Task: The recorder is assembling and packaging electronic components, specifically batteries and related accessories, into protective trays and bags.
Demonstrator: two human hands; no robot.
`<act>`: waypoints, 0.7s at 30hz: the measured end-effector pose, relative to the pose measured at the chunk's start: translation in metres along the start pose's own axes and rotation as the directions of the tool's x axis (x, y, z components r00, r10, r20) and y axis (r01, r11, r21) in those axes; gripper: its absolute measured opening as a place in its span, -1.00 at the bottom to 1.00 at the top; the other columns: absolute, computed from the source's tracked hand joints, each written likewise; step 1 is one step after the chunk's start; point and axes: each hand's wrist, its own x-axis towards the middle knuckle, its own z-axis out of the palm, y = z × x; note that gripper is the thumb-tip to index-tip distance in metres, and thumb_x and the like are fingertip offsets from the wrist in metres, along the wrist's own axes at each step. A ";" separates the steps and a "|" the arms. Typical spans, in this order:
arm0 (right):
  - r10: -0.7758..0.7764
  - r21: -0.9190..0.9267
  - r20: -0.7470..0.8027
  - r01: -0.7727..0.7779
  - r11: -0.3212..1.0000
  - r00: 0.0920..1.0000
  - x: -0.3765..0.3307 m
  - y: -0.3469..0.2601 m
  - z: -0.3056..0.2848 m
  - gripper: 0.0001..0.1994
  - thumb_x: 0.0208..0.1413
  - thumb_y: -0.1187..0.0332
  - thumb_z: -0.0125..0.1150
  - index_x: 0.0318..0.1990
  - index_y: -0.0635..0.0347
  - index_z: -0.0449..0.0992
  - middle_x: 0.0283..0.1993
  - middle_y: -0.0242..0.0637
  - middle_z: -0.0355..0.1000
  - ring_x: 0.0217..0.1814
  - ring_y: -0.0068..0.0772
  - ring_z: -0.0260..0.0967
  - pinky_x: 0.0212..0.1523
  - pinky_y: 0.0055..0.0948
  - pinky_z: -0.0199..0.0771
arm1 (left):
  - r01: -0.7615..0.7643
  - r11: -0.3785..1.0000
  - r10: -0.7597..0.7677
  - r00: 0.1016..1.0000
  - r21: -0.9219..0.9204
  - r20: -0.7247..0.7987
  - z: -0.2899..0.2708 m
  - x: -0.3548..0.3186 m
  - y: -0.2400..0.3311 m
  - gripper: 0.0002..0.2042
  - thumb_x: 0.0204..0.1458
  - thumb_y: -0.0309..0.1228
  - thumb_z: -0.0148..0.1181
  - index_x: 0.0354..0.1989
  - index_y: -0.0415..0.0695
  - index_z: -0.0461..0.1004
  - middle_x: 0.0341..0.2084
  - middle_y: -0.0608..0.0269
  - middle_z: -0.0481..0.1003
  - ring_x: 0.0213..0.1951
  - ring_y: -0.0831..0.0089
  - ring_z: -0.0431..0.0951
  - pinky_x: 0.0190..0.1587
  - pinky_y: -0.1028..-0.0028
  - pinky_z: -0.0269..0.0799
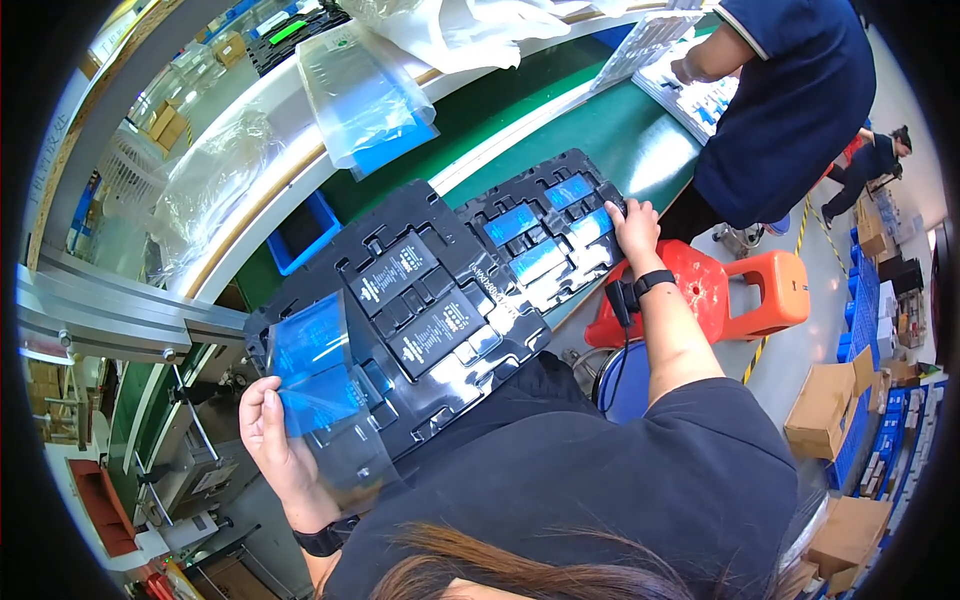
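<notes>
Thumb and fingers of my left hand (268, 432) pinch the edge of a clear plastic sheet (345, 440), which hangs over the left end of a large black molded tray (415, 215). A blue film-covered piece (308, 335) lies under and beside that sheet. In the tray's middle sit two flat black rectangular packs (437, 332) with white print. My right hand (637, 232) grips the far right corner of a second black molded tray (480, 210), thumb on top; its fingertips are partly hidden. Several blue-covered pieces (512, 225) rest in that tray's pockets.
Behind the trays runs a green bench (640, 150) with a clear bag with blue sheets (365, 110) and a blue bin (308, 235). A co-worker in dark clothing (790, 110) works at the far right. A red stool (690, 290) stands beside my right arm.
</notes>
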 end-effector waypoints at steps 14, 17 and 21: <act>-0.506 0.310 -0.157 0.528 0.790 0.848 0.033 -0.126 -0.096 -0.41 -0.03 0.10 0.20 0.08 0.31 0.26 0.01 0.06 0.26 0.10 0.03 0.21 0.08 -0.18 0.25 | 0.045 0.998 -0.043 0.998 -0.040 0.050 -0.007 0.000 -0.003 -0.84 0.11 -0.44 0.04 -0.20 -0.24 0.41 -0.37 0.38 0.42 -0.37 0.72 0.36 -0.26 0.68 0.25; -0.694 0.393 -0.419 0.806 0.443 0.585 0.016 -0.197 -0.147 -0.58 -0.04 0.28 0.21 -0.03 0.26 0.34 -0.10 -0.04 0.31 -0.03 -0.01 0.27 -0.04 -0.26 0.31 | 0.037 0.997 -0.035 0.999 -0.074 0.034 -0.001 -0.001 0.001 -0.85 0.09 -0.46 0.06 -0.20 -0.24 0.42 -0.38 0.40 0.44 -0.40 0.75 0.35 -0.28 0.71 0.23; -0.892 0.241 -0.361 0.951 0.191 0.271 0.000 -0.251 -0.161 -0.84 -0.05 0.34 0.20 -0.32 0.20 0.50 -0.41 -0.25 0.36 -0.25 -0.20 0.35 -0.24 -0.33 0.36 | 0.030 0.991 -0.024 0.999 -0.134 0.046 -0.006 -0.005 0.000 -0.85 0.10 -0.47 0.04 -0.20 -0.25 0.42 -0.37 0.37 0.45 -0.36 0.73 0.40 -0.24 0.68 0.28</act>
